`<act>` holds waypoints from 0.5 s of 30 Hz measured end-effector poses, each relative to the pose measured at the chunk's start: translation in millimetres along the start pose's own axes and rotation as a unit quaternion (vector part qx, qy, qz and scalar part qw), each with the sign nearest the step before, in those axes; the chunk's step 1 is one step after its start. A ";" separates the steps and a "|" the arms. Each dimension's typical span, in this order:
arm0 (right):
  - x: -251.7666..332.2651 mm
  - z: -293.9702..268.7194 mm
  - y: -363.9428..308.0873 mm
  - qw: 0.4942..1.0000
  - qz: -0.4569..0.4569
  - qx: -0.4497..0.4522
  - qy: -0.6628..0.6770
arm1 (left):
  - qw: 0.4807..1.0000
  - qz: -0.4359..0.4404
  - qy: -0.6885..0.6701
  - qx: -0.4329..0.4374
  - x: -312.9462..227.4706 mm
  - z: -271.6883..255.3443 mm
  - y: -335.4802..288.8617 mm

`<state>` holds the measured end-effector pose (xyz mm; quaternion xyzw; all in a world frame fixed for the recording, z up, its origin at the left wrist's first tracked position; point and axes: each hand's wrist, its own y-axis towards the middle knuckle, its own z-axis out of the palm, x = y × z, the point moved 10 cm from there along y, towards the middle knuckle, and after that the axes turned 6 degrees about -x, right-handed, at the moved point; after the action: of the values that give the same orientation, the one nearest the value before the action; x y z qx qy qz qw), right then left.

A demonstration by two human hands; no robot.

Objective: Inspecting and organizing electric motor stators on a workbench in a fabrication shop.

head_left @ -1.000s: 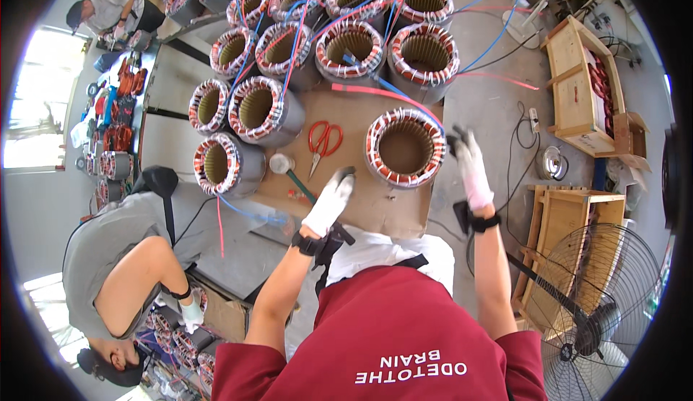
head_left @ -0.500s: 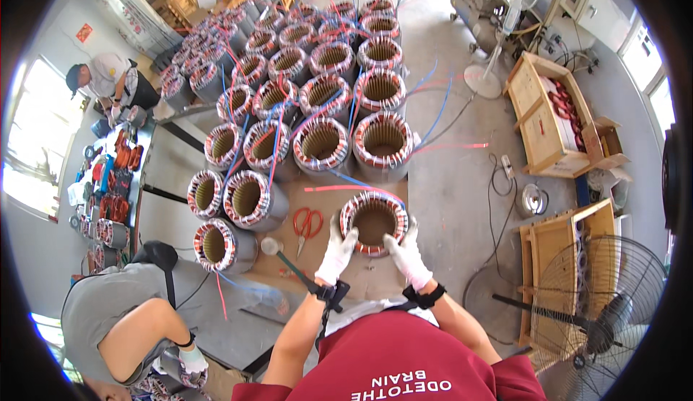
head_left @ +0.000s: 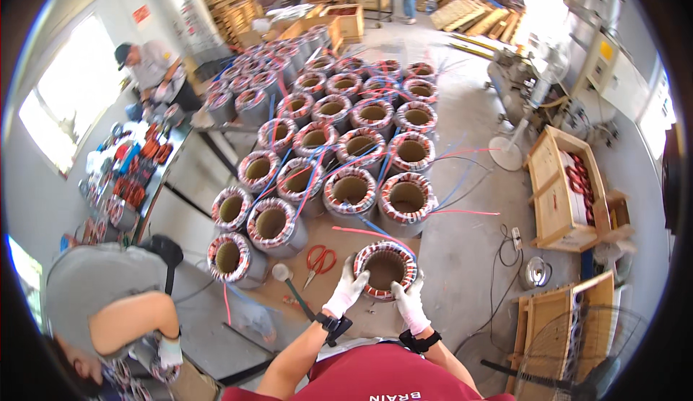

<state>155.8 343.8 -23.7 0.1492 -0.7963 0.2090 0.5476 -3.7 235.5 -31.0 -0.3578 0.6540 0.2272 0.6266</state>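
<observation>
A motor stator stands upright at the front of the bench, its ring of white-laced red windings facing up and its slotted bore open. Gloved in white, my left hand grips its left side, thumb at the rim. My right hand grips the front right of the same stator, thumb over the rim by the bore. The outer fingers of both hands are partly hidden. Red and blue lead wires run from behind the stator. Red-handled scissors and a white-headed tool with a green handle lie to its left.
Rows of similar stators with loose leads fill the area ahead. One co-worker bends at the lower left; another person stands farther back by a parts table. Wooden crates, a caged fan and a cable lie right.
The view has tilted up, so more of the far room shows and the bench sits lower in the picture. Both hands remain on the stator.
</observation>
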 end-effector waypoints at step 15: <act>10.3 -26.3 -10.4 0.998 -0.006 0.012 0.063 | 0.997 0.022 0.080 -0.005 -9.2 20.7 -16.2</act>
<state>178.3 347.7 -4.1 0.1467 -0.7569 0.2244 0.5960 21.7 242.3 -21.7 -0.3636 0.7087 0.2149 0.5651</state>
